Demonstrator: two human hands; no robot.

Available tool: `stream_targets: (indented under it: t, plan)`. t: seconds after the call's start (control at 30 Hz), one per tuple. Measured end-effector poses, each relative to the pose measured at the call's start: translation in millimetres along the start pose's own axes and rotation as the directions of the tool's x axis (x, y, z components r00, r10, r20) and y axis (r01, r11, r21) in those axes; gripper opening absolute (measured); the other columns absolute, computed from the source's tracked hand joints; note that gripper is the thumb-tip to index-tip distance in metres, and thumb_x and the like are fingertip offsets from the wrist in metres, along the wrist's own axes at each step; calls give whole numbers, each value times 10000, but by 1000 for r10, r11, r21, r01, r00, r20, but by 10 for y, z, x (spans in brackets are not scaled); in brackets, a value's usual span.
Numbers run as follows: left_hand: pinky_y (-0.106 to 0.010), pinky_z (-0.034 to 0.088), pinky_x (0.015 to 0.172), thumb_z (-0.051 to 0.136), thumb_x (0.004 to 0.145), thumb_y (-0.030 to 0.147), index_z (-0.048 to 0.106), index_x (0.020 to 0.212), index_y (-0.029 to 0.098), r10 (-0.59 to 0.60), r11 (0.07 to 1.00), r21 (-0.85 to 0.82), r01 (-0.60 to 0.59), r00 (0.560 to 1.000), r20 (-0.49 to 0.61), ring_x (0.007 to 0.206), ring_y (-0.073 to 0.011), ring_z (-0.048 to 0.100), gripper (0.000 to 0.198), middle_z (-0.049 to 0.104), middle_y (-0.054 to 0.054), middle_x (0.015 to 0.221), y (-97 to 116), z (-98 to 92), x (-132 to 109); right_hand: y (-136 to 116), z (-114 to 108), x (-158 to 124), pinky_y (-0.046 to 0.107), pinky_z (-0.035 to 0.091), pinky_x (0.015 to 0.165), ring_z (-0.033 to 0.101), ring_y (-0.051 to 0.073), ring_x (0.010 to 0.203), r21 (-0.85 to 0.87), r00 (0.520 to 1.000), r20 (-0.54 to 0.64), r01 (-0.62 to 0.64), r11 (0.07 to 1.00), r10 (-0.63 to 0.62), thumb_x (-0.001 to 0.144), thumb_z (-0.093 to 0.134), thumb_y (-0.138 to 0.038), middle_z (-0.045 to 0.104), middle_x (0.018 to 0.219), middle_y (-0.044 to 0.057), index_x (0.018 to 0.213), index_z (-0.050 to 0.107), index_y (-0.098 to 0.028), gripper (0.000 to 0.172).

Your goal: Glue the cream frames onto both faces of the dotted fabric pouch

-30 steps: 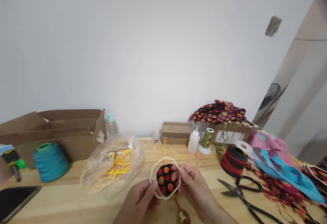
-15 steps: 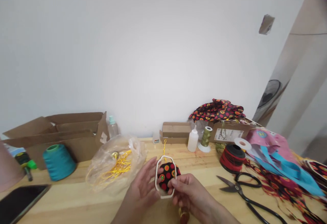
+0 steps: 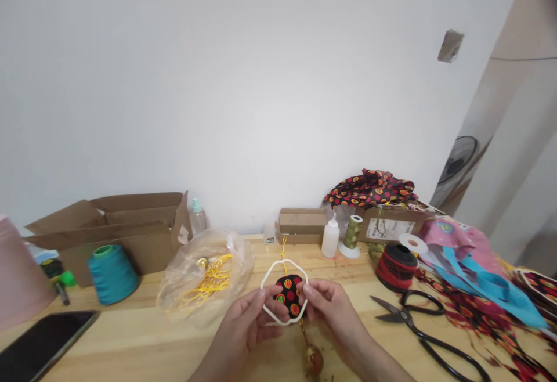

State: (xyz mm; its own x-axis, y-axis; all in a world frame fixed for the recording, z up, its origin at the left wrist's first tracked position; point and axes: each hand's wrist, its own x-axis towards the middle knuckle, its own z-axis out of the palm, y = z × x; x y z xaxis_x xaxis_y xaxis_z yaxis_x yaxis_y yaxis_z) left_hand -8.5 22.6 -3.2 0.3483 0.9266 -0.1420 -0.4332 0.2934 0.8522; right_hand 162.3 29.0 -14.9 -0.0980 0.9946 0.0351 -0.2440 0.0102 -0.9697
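Observation:
A thin white frame with rounded corners (image 3: 285, 323) is held up over the middle of the table. My left hand (image 3: 243, 324) grips its left side, thumb in front and fingers behind. Its right side is pinched between the thumb and finger of my right hand (image 3: 334, 311). Seen through the frame is a black fabric piece with red and orange flower prints (image 3: 290, 295); whether it touches the frame I cannot tell. A yellow cord loop (image 3: 284, 248) shows above it, and a gold-brown round bell-like ornament (image 3: 314, 360) hangs below on a cord.
Black-handled scissors (image 3: 407, 317) lie at the right, near a red thread spool (image 3: 395, 269) and blue ribbon (image 3: 487, 286). A white squeeze bottle (image 3: 331, 237) stands behind. To the left are a plastic bag of yellow cords (image 3: 209, 280), a teal thread cone (image 3: 113, 274) and a phone (image 3: 46, 341).
The white frame has turned from upright and narrow to a wider, tilted position. My left hand has closed from spread fingers onto its left side; the hanging ornament shows more fully.

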Motion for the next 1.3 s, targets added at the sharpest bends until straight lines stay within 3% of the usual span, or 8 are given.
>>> stream_targets:
  t: [0.23,0.33,0.47,0.67,0.8,1.03,1.13,1.3]
  plan:
    - [-178,499,529,744,606,237,612,912,156,20,1000,16,-16,966,-258,667,-126,646,344,693,-29,723,0,-62,96,51,-39,31,240,391,463,483,107,412,-200,997,-70,24,979,-38,662,594,-552,568,457,11,611,651,-116,443]
    - [-150,493,500,693,670,180,630,826,129,-9,998,51,27,945,-327,687,-130,659,176,704,-60,757,11,-110,117,73,-164,102,334,420,783,586,218,837,-345,972,-183,76,936,-147,730,512,-550,673,884,99,869,667,-133,465]
    - [-111,486,518,610,745,123,625,821,127,-68,997,-44,56,934,-350,793,-121,660,77,700,-82,869,41,-110,75,76,-253,123,391,168,1034,384,260,1195,-481,953,-238,51,875,-186,743,507,-504,509,1251,129,1153,551,-132,556]
    - [-173,520,649,658,705,147,633,766,107,-123,992,-49,115,964,-237,808,-159,661,77,700,-100,864,67,-93,45,73,-190,59,439,169,1034,439,253,1156,-709,969,-176,-4,706,-171,823,363,-470,584,1160,109,1206,497,-156,513]
    - [-162,493,525,696,670,198,643,833,116,-127,992,-25,125,947,-294,768,-154,656,191,682,-94,951,48,-179,92,117,-258,101,415,356,917,562,242,965,-621,953,-213,39,783,-216,815,387,-481,671,895,86,1089,564,-172,450]
    - [-105,359,391,780,547,196,669,818,138,-12,983,-173,-54,934,-358,559,-54,557,298,641,6,684,17,-342,184,-37,-544,472,345,463,768,575,211,872,-531,798,-448,124,838,-402,650,586,-390,594,1047,98,1118,481,-180,524]
    - [-127,361,395,730,611,147,660,835,133,-28,953,-296,-66,953,-302,498,-45,510,236,565,34,597,-10,-321,205,-136,-666,658,342,461,708,589,191,721,-604,800,-432,86,792,-417,564,652,-305,592,1061,85,1113,489,-205,582]
    - [-143,326,374,591,755,130,622,833,116,-39,913,-406,-51,977,-210,420,-28,408,85,444,59,542,-51,-276,200,-168,-720,798,390,404,717,590,266,773,-690,792,-454,-22,723,-408,536,666,-286,648,911,92,1056,540,-212,541]
